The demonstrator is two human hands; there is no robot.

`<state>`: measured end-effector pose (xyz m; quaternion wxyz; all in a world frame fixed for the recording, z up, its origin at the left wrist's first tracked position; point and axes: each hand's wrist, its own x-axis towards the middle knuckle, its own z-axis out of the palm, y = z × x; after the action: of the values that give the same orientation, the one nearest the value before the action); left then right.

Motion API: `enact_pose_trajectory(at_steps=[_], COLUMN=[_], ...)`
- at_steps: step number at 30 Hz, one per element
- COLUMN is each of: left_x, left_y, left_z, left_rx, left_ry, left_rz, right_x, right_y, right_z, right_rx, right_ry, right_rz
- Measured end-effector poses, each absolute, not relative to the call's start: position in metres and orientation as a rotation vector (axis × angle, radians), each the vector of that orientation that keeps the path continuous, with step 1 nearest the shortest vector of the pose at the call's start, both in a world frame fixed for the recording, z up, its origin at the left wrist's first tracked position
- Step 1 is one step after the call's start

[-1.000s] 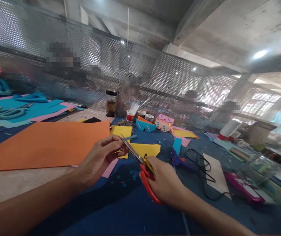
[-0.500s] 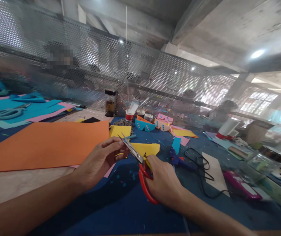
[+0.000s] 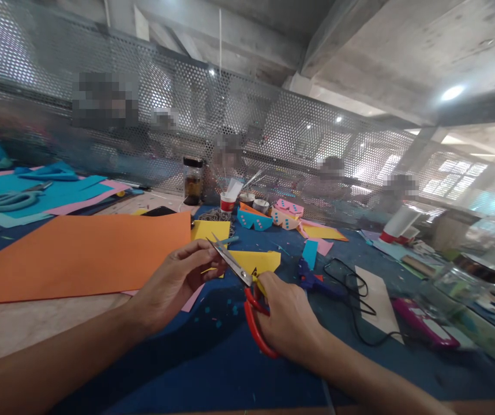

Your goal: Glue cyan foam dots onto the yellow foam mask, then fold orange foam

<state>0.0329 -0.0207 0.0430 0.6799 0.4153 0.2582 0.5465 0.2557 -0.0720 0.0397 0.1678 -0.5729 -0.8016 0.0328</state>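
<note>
My right hand [image 3: 288, 311] is closed around the red and yellow handles of a pair of scissors [image 3: 235, 268]. The blades point up and to the left, slightly apart at the tips. My left hand [image 3: 182, 276] is closed in a pinch close to the blade tips. What its fingers hold, if anything, is too small or too hidden to make out. Behind the blades lies a piece of yellow paper [image 3: 260, 260] on the table. A second yellow sheet [image 3: 210, 230] sits just beyond my left fingers.
A large orange sheet [image 3: 87, 248] lies at left, with grey-green scissors [image 3: 9, 200] on blue paper beyond. To the right are a blue glue gun [image 3: 317, 279] with a black cord, a magenta device [image 3: 424, 323] and a glass jar [image 3: 468, 282]. Small folded paper pieces [image 3: 254, 219] stand at the back.
The hands and scissors keep almost the same pose. The whole view has shifted very slightly.
</note>
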Motion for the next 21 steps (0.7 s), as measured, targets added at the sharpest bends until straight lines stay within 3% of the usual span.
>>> enact_pose_trajectory(at_steps=[21], left_x=[0.0331], left_y=[-0.0206], left_z=[0.0424], left_rx=[0.960], left_ry=[0.576], left_rz=[1.251], right_x=[0.2554], right_y=[-0.0746], right_z=[0.0393], right_rx=[-1.647], right_ry=[-2.276], right_rz=[0.113])
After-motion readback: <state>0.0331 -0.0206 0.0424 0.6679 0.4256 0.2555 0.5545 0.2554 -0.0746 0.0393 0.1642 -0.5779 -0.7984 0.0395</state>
